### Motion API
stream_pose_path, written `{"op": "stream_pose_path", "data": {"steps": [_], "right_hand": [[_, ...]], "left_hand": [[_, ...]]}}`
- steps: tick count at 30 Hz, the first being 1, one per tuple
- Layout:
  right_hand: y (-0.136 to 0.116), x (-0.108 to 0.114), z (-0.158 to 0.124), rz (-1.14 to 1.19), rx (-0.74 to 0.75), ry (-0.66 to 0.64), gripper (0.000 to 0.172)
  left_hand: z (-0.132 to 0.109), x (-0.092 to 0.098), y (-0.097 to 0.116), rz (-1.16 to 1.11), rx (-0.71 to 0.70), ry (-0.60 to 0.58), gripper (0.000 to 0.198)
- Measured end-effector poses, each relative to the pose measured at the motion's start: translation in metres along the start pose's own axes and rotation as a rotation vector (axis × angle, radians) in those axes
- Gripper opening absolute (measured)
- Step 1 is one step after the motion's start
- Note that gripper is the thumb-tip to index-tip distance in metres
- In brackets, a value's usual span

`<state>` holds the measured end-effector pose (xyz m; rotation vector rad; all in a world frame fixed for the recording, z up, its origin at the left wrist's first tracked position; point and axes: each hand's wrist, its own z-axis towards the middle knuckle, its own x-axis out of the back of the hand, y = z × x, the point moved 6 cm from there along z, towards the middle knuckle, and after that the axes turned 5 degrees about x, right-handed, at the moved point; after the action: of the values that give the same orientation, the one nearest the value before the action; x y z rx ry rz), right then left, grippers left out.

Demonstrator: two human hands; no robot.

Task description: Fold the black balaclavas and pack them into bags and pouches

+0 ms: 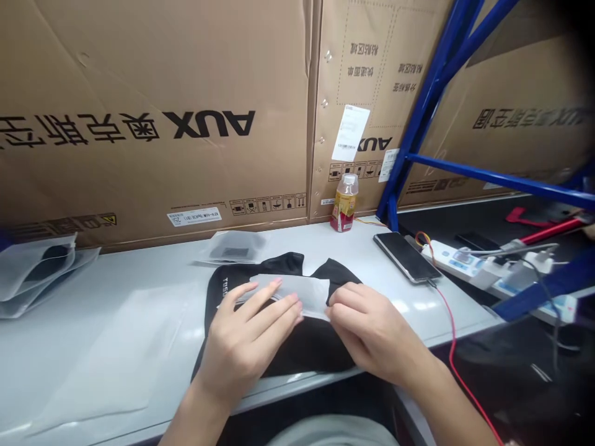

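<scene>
Now left hand (pixel 244 347), right hand (pixel 372 331) on frosted bag (pixel 292 294)

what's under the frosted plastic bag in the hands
A black garment with white lettering lies under the frosted plastic bag on the white table. The left hand and right hand rest on the bag. The cloth directly beneath them is covered and cannot be seen.

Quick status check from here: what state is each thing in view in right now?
frosted plastic bag, flat, held over the garment
left hand, fingers lying across the bag
right hand, fingers pinching the bag's edge
black garment, lying on the table, white lettering showing
smartphone, lying flat, screen dark, cable attached
plastic bottle, upright, capped
power strip, plugs inserted
</scene>
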<state>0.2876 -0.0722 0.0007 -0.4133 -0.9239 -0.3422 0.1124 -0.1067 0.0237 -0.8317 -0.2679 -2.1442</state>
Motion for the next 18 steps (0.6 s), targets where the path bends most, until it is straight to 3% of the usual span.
{"op": "stream_pose_path", "data": {"steps": [9,13,18], "right_hand": [[-0.002,0.006,0.004,0.045,-0.066,0.055,0.027],[0.01,0.007,-0.001,0.128,-0.148,0.064,0.023],[0.028,0.008,-0.009,0.262,-0.204,0.064,0.017]], "left_hand": [[-0.002,0.005,-0.016,-0.004,0.05,-0.007,0.026],[-0.011,0.007,-0.025,-0.071,0.081,0.021,0.026],[-0.013,0.001,-0.029,-0.076,0.091,-0.073,0.013]]}}
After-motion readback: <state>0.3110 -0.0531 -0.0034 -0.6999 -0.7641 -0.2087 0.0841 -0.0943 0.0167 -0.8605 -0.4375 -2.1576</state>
